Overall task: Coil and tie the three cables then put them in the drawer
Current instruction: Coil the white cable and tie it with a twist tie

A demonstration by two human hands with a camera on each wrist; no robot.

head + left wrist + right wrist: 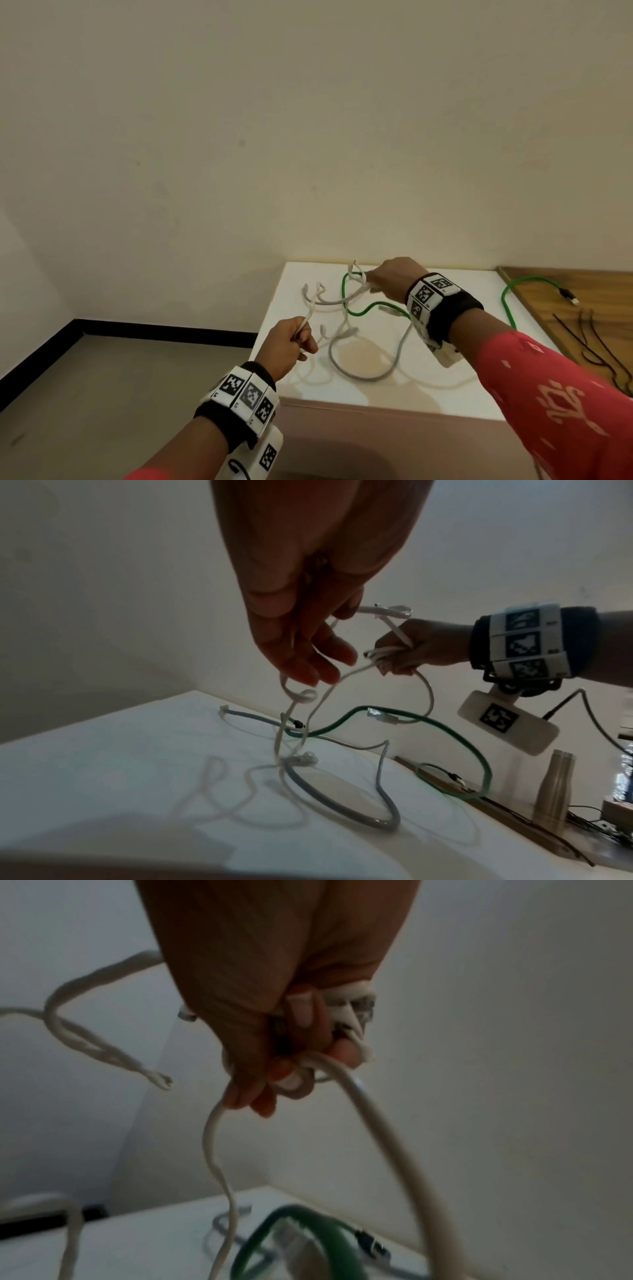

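A white cable (334, 303) hangs in the air between my two hands above the white table (445, 390). My left hand (294, 339) holds one strand of it in a loose fist near the table's left front corner. Farther back, my right hand (387, 281) grips several gathered loops of the same white cable (377, 1110), fingers curled tight round the bundle (346, 1010). A grey cable (363, 378) lies in a wide loop on the table below. A green cable (370, 307) lies loose under the right hand and trails right.
A wooden surface (548, 291) adjoins the table on the right, with black ties (596, 349) and a black plug (568, 296) on it. A metal bottle (555, 785) stands there. A wall rises just behind the table. Floor lies to the left.
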